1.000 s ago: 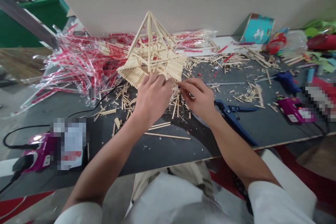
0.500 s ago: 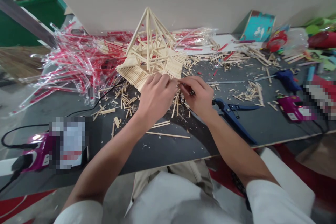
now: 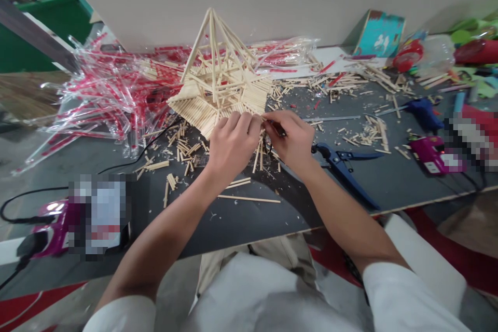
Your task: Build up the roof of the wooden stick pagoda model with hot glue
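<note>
A wooden stick model with a peaked frame of sticks and a flat, slatted, star-like base stands in the middle of the table. My left hand is closed at the front edge of its base, knuckles up, and covers part of that edge. Right beside it, my right hand is pinched at the front right corner of the base, fingertips close to the left ones. Whatever lies between the right fingertips is too small and hidden to make out. Short cut sticks lie under and around both hands.
Blue-handled cutters lie right of my right hand, with a blue glue gun and a purple power socket beyond. Clear and red wrappers are heaped left. A pixelated phone-like device sits front left.
The whole view has shifted slightly, so the model appears a little further left. Both hands keep their hold at the front edge, with hardly any movement of the fingers.
</note>
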Available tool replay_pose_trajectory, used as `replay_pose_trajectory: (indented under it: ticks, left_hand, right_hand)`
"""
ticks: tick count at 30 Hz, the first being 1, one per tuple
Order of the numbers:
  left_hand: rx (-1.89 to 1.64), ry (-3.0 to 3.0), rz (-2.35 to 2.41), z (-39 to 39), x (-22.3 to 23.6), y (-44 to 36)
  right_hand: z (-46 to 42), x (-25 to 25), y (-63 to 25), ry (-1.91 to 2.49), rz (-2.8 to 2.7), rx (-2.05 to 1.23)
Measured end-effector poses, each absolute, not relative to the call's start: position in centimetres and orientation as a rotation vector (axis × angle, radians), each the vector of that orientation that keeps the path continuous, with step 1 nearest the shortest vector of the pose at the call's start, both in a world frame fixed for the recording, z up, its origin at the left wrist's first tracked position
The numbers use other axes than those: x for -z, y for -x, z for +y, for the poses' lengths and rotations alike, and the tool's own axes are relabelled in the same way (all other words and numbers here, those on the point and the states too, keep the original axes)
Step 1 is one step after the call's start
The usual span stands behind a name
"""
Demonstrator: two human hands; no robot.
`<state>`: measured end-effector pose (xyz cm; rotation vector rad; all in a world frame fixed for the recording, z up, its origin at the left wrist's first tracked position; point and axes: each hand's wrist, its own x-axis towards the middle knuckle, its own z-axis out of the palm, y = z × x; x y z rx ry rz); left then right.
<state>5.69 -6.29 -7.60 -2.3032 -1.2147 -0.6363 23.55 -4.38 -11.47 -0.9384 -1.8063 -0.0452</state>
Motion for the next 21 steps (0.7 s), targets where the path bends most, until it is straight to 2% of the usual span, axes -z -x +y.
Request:
replay_pose_trajectory:
  ticks: [5, 12, 21]
  left_hand:
    - [0.654, 2.287, -1.269, -6.4, 8.0, -5.9]
    - [0.748, 2.282, -1.385, -6.2, 8.4, -5.7]
    - [0.729, 2.320, -1.399, -6.4, 8.0, -5.7]
  right_hand:
    - [-4.3, 11.5, -23.7, 0.916, -1.842, 0.069]
    - [-3.8, 11.6, -23.9, 0.964, -1.972, 0.380]
    - [-3.3, 12.0, -24.0, 0.919, -2.006, 0.443]
